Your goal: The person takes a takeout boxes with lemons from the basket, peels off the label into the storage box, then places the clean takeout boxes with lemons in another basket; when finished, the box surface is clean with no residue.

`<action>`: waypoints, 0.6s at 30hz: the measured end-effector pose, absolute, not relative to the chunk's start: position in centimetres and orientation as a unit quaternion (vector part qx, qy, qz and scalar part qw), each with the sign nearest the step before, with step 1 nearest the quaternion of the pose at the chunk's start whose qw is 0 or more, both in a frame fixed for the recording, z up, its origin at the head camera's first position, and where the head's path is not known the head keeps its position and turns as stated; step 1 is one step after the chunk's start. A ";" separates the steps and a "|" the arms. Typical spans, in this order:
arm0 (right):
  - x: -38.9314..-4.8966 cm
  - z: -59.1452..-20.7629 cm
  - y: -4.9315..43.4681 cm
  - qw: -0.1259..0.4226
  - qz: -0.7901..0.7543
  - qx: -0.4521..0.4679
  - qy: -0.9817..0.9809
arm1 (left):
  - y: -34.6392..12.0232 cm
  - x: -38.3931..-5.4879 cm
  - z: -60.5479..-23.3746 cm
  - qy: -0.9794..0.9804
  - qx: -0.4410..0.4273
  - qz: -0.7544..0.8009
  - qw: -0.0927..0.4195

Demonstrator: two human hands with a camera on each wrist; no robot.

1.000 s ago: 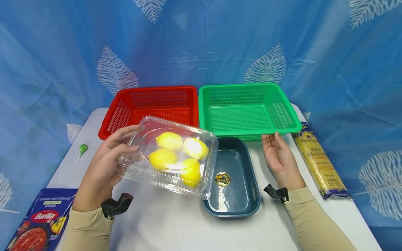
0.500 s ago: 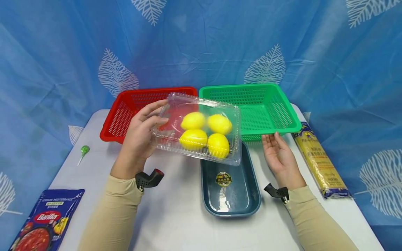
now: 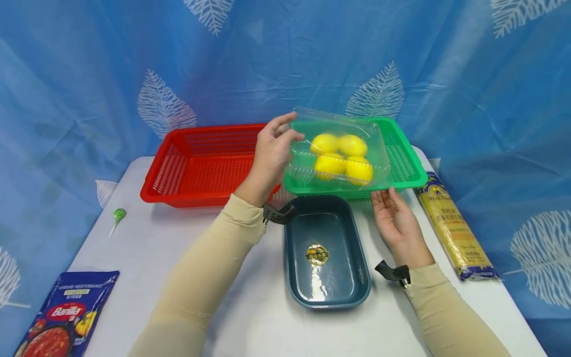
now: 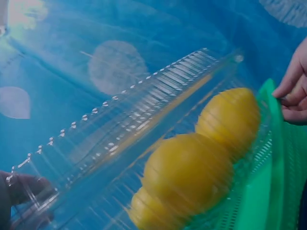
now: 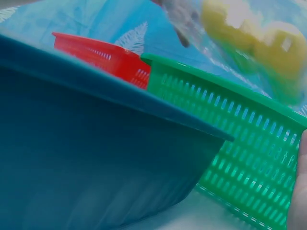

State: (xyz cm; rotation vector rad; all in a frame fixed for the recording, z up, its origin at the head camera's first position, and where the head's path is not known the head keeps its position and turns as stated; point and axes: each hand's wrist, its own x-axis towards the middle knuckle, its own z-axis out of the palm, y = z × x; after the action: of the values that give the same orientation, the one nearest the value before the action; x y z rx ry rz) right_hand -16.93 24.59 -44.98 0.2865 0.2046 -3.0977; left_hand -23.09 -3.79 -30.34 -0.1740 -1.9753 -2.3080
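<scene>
In the head view, my left hand (image 3: 273,151) pinches the left edge of a clear plastic clamshell box (image 3: 379,171) with several lemons (image 3: 330,166) inside. The box is tilted above the green basket (image 3: 412,166). Through its ribbed wall the lemons (image 4: 187,172) show close up in the left wrist view. My right hand (image 3: 397,225), palm up, touches the front rim of the green basket from outside; its fingers look mostly straight. Beside that hand lies a dark blue tray (image 3: 341,282) with a gold sticker.
A red basket (image 3: 218,198) stands left of the green one. At the right edge lies a yellow pasta bag (image 3: 457,233). A green lollipop (image 3: 119,214) and a blue sauce pouch (image 3: 67,312) lie on the left of the white table (image 3: 254,317). Blue curtain behind.
My left hand has carried the box of lemons rightward and away from me, from over the red basket and tray to above the green basket. The right hand has stayed at the rim.
</scene>
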 end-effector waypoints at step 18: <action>-16.8 -45.2 24.6 0.016 -0.994 0.083 0.066 | 2.8 -28.1 -34.8 -0.742 0.051 -0.664 0.084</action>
State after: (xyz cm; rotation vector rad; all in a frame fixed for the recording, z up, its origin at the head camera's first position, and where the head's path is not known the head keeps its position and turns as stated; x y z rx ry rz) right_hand -16.76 24.59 -45.16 0.2593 0.2062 -3.0911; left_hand -28.13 2.78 -34.83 0.1532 -2.2131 -1.9806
